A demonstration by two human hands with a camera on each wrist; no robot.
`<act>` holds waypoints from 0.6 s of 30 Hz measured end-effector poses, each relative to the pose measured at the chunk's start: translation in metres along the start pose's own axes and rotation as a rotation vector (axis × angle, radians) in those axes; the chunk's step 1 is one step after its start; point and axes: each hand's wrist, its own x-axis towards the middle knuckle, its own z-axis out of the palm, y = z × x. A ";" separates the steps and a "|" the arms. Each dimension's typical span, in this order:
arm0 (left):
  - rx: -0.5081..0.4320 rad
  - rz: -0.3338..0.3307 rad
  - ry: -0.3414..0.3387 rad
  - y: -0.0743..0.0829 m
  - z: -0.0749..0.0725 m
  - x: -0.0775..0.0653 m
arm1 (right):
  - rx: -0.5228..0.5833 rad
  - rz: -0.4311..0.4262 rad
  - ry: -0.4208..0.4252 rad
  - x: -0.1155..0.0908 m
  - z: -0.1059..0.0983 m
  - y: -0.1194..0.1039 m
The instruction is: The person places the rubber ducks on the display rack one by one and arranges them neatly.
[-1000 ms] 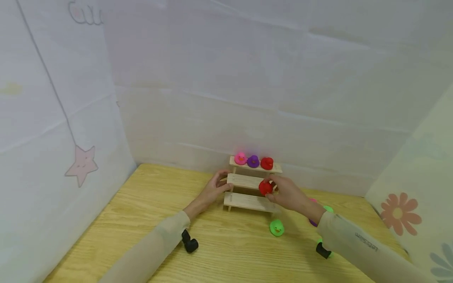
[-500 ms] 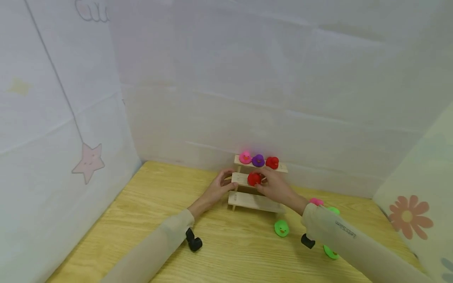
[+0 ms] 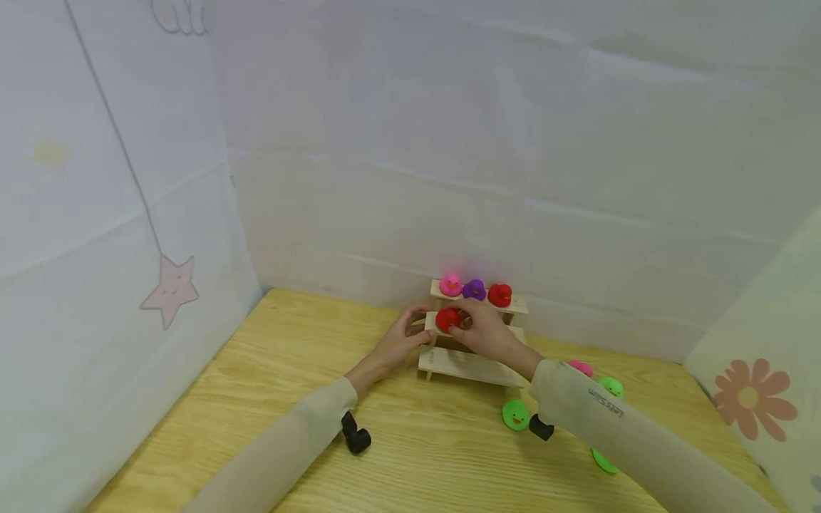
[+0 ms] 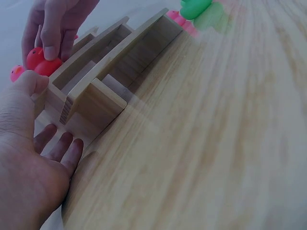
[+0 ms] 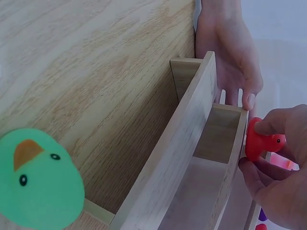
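My right hand [image 3: 489,329] pinches a red rubber duck [image 3: 446,320] between thumb and fingers, at the left end of the middle step of a small three-step wooden stand [image 3: 471,366]. In the right wrist view the red duck [image 5: 259,140] is right at the step's surface. My left hand [image 3: 399,342] holds the left end of that same step, thumb at the front edge. Its other fingers [image 4: 60,146] are loosely bent beside the stand in the left wrist view. On the top step sit a pink duck [image 3: 451,284], a purple duck [image 3: 474,289] and another red duck [image 3: 500,295].
A green duck [image 3: 516,415] lies on the wooden table [image 3: 288,356] in front of the stand. To the right are a pink duck [image 3: 581,368] and two more green ducks, one [image 3: 611,387] farther back, partly behind the right sleeve. A white cloth wall [image 3: 385,214] rises behind the stand.
My right hand has carried the red duck leftward along the middle step to its left end. The left hand keeps its place on the stand. The head view has shifted slightly.
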 end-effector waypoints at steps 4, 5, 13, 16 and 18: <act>0.003 0.001 0.005 -0.001 0.002 0.001 | 0.009 0.002 0.004 0.001 0.002 0.000; 0.007 0.000 0.005 -0.001 0.002 0.001 | 0.009 0.002 0.005 0.001 0.002 0.000; 0.020 -0.003 0.015 -0.002 0.003 0.001 | 0.031 0.032 0.001 0.000 0.005 0.000; 0.011 0.003 0.009 -0.004 0.005 0.001 | 0.033 0.047 0.001 -0.003 0.004 0.001; 0.006 0.006 0.000 -0.005 0.006 0.002 | 0.031 0.050 0.002 -0.004 0.004 0.001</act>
